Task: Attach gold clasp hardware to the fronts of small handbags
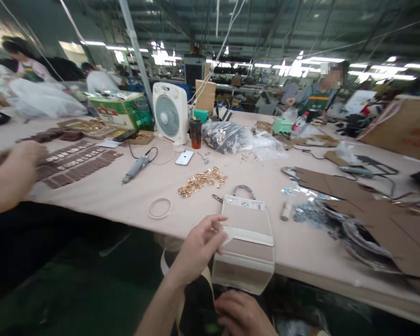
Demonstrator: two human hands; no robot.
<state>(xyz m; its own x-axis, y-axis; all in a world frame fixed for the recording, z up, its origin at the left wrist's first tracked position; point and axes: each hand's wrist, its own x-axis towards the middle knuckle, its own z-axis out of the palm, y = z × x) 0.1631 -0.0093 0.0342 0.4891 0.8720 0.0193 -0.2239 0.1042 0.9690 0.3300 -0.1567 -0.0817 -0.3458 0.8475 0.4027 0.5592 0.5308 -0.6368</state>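
A small off-white and beige handbag (pixel 250 256) lies over the front edge of the table, its curved handle (pixel 244 188) pointing away from me. My left hand (pixel 199 245) is at the bag's left side, its fingers curled and a small whitish piece (pixel 227 234) showing at the thumb tip. Below it, my right hand (pixel 243 311) has its fingers closed on a narrow pale strip (pixel 208 280). The strip loops down under my left wrist; where it ends is hidden. A pale ring-shaped roll (pixel 160 208) rests to the left of the bag.
Gold metal pieces (pixel 201 181) lie beyond the bag, with a phone (pixel 184 157), a grey hand tool (pixel 136 170) and a fan (pixel 170 113) farther back. Silvery parts (pixel 311 212) and brown panels (pixel 367 205) are rightward. Another person's arm (pixel 10 179) reaches in at left.
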